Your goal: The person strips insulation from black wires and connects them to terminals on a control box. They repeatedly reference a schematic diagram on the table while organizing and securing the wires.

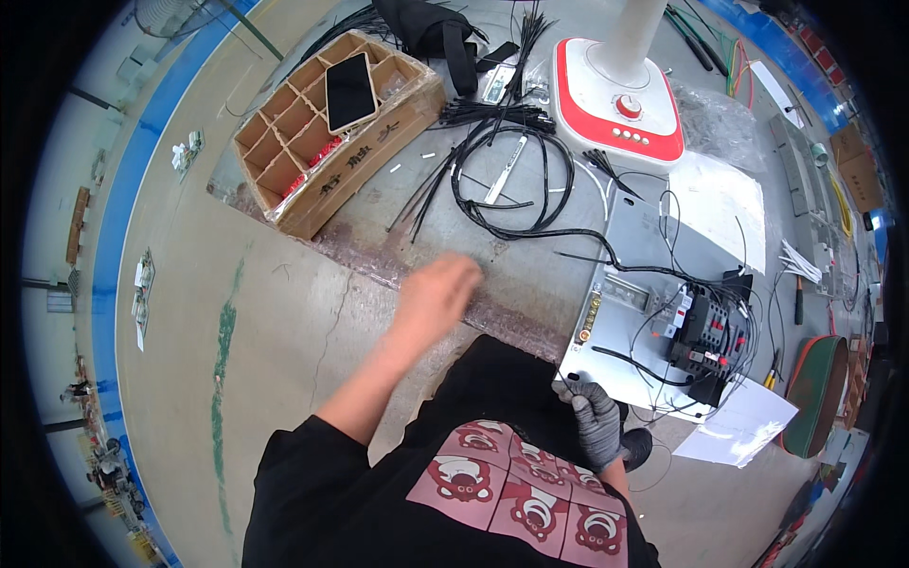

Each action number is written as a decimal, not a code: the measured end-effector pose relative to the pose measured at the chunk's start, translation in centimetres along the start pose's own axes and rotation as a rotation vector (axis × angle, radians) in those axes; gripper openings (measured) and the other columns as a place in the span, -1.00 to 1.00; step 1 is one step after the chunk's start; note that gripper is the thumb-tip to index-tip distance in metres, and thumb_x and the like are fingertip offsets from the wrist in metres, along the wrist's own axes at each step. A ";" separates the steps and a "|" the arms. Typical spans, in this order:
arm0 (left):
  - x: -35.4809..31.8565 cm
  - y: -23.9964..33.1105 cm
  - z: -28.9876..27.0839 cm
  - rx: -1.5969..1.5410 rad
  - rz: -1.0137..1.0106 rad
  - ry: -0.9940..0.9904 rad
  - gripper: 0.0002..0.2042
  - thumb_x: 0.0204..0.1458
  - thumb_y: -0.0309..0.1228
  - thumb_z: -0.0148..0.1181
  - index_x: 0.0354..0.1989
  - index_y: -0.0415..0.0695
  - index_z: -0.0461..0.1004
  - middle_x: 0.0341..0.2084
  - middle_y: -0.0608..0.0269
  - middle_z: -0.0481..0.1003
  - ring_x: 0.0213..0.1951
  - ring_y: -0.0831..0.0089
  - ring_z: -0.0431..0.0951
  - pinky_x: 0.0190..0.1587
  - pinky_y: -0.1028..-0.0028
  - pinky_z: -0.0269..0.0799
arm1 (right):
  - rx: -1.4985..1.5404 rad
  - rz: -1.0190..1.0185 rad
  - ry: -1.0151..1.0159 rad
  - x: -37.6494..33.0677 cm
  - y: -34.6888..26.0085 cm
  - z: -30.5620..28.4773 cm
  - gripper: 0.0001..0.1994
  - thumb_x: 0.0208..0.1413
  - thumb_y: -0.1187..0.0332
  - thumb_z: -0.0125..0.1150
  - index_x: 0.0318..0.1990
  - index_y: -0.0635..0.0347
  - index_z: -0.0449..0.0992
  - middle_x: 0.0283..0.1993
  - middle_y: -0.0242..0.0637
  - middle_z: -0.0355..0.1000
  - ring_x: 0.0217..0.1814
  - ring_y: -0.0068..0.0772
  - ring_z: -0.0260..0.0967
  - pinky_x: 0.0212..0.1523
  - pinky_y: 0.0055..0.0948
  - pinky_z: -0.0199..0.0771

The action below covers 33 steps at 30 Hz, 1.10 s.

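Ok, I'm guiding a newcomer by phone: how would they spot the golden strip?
On the grey table, find the pale metal plate beside the gloved right hand. The golden strip runs near the plate's left edge. Its colour sets it apart from the black components farther right.

Head view, taken through the left of two fisheye lenses worn side by side on the head. The camera looks steeply down and forward over the wearer's black shirt (322, 502), which lies nearest. The left hand (437, 301), right hand (595, 421) and workbench (530, 284) occupy the middle range; the floor (180, 379) extends far left, its blue stripe (105, 303) bowed along the dark circular rim.
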<state>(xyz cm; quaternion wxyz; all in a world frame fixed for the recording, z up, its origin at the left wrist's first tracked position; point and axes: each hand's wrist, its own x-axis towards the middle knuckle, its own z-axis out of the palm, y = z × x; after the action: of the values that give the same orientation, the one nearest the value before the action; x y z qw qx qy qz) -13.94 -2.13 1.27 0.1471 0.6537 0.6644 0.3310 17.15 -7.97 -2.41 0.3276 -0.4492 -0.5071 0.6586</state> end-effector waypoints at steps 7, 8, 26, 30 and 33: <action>6.2 -3.4 -2.5 0.045 -0.147 0.154 -0.91 0.02 -0.59 0.08 -0.30 -0.21 0.44 -0.41 0.09 0.44 -0.37 0.15 0.49 -0.31 0.36 0.39 | -0.183 -0.208 0.004 3.5 -0.7 1.8 -0.81 0.24 0.35 0.04 -0.17 0.31 0.47 -0.29 -0.28 0.48 -0.17 -0.41 0.46 -0.05 -0.52 0.37; 7.0 -3.0 -2.0 0.017 -0.116 0.144 -0.92 0.02 -0.59 0.08 -0.31 -0.21 0.44 -0.41 0.09 0.44 -0.37 0.15 0.49 -0.30 0.36 0.39 | -0.094 -0.179 -0.001 3.5 -0.5 2.0 -0.82 0.24 0.36 0.04 -0.18 0.31 0.47 -0.31 -0.30 0.47 -0.21 -0.42 0.46 -0.08 -0.51 0.38; 17.8 -0.2 9.5 0.352 0.079 -0.258 -0.89 -0.12 -0.48 0.18 -0.45 -0.23 0.42 -0.41 0.04 0.45 -0.35 0.03 0.51 -0.29 0.16 0.42 | 0.062 0.006 -0.051 3.6 -1.1 -0.8 -0.85 0.18 0.41 0.15 -0.13 0.22 0.49 -0.47 -0.44 0.37 -0.49 -0.64 0.31 -0.40 -0.59 0.39; 16.5 0.4 9.2 0.401 0.186 -0.026 -0.91 -0.12 -0.51 0.16 -0.48 -0.21 0.37 -0.42 0.08 0.44 -0.39 0.05 0.51 -0.35 0.17 0.44 | 0.082 0.019 -0.072 3.8 -1.9 -1.0 -0.84 0.18 0.41 0.14 -0.12 0.23 0.48 -0.47 -0.43 0.37 -0.47 -0.64 0.32 -0.38 -0.58 0.40; 16.3 0.6 8.9 0.415 0.233 0.030 -0.92 -0.12 -0.52 0.14 -0.48 -0.20 0.36 -0.44 0.10 0.44 -0.41 0.06 0.51 -0.37 0.18 0.45 | 0.089 0.028 -0.076 3.8 -1.8 -1.2 -0.84 0.18 0.41 0.13 -0.12 0.23 0.48 -0.47 -0.43 0.37 -0.46 -0.64 0.32 -0.37 -0.58 0.40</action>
<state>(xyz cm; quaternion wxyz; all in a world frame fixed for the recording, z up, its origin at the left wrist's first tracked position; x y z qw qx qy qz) -9.56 15.77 -1.01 -0.0398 0.7373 0.6403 0.2117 16.77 -3.68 -1.74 0.3188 -0.4158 -0.4829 0.7016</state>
